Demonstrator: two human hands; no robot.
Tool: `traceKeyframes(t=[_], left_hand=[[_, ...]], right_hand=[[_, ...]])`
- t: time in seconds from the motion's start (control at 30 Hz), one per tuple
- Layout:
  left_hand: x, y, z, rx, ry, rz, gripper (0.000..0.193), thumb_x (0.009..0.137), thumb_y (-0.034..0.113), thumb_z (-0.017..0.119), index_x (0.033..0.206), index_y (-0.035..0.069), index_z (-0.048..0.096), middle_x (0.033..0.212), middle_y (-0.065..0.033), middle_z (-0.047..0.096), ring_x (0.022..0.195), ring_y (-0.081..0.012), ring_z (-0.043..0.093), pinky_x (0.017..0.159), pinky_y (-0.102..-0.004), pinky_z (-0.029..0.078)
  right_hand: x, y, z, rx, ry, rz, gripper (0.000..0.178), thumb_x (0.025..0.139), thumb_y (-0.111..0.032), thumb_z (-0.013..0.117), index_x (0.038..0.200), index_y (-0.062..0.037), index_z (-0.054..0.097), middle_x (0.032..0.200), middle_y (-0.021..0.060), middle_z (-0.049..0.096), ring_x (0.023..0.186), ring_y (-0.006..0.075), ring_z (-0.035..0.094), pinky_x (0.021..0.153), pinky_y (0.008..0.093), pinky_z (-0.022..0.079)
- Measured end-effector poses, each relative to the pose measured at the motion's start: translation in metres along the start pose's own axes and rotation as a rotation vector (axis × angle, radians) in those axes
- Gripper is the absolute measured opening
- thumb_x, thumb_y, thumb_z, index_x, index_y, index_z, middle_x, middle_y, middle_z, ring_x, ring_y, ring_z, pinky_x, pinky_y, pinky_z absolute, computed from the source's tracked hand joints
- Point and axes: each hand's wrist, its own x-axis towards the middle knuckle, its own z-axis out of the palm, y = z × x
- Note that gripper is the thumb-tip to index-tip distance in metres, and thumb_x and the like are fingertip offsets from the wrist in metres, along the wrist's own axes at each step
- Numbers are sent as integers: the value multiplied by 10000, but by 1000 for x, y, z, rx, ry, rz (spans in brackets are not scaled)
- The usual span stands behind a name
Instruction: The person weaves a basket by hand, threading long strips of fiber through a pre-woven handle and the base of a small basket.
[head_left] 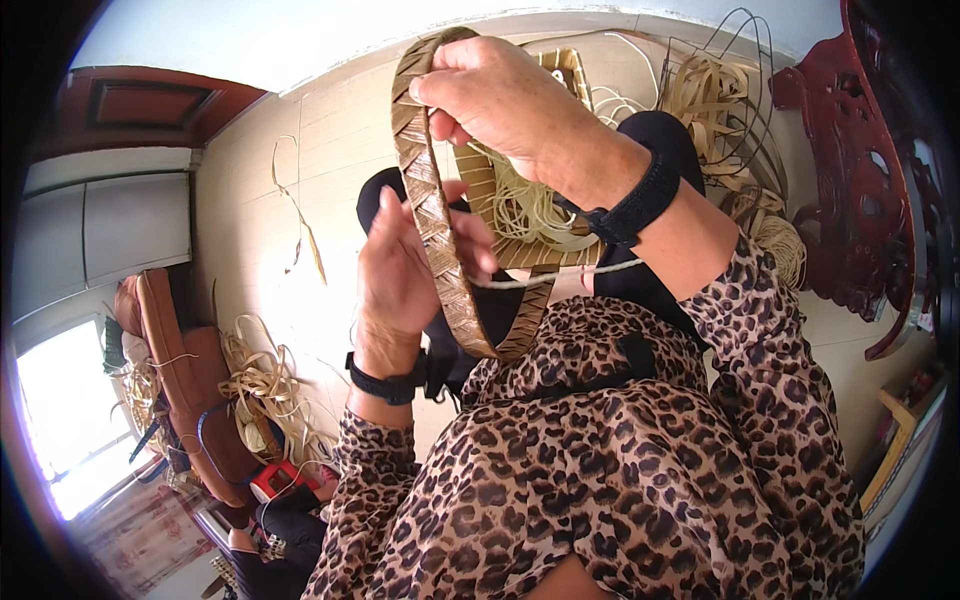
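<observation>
A brown braided band (437,225), plaited from flat strips and bent into a long loop, stands upright over my lap. My right hand (500,100) pinches its top end between thumb and fingers. Lower down, my left hand (395,265) is beside the band, thumb raised and fingers apart, slightly blurred; its fingers reach behind the band and show on the other side. A pale cord (570,274) runs from near those fingertips to the right, under my right forearm. Behind the band, between my knees, a woven basket (477,192) holds a tangle of pale thin cord (525,205).
Coiled flat strips (710,90) and a ball of cord (778,248) lie to the right, near carved dark red furniture (850,170). More loose strips (265,385) lie at left beside a brown seat (180,385). A thin strip (312,245) is on the tiled floor.
</observation>
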Motion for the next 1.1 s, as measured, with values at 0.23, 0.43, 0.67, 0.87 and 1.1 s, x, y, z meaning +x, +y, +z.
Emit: traceKeyframes(t=[0.23, 0.43, 0.67, 0.87, 1.1], left_hand=[[27, 34, 17, 237, 10, 154, 446, 925, 330, 201, 1030, -19, 458, 821, -216, 574, 633, -270, 585, 587, -343, 489], [20, 33, 26, 209, 42, 139, 335, 912, 234, 295, 972, -50, 462, 718, -193, 568, 526, -244, 553, 523, -328, 471], [17, 36, 25, 240, 33, 177, 269, 912, 211, 316, 938, -11, 465, 644, -127, 538, 413, -169, 437, 449, -307, 398], [10, 32, 24, 274, 36, 217, 230, 917, 200, 314, 930, 17, 452, 621, -77, 488, 401, -123, 392, 417, -274, 331], [-3, 35, 18, 206, 76, 235, 239, 917, 211, 322, 902, 14, 455, 571, -99, 489, 367, -147, 385, 409, -288, 356]], right_hand=[[-3, -11, 7, 4, 11, 64, 195, 779, -136, 494, 775, 55, 538, 615, 80, 534, 527, 120, 502, 454, 235, 397], [7, 4, 6, -169, 106, -87, 191, 765, -127, 503, 693, 42, 554, 568, 79, 538, 489, 108, 494, 434, 250, 385], [2, -6, 9, -142, 76, -60, 192, 780, -134, 504, 689, 26, 561, 553, 64, 537, 449, 108, 477, 423, 248, 370], [-3, 6, 7, 90, 0, -74, 246, 765, -173, 490, 679, 39, 579, 567, 107, 571, 518, 152, 559, 496, 280, 452], [-34, 48, 2, -93, -279, -24, 406, 851, -429, 436, 940, -58, 573, 812, 64, 586, 756, 147, 557, 708, 276, 445]])
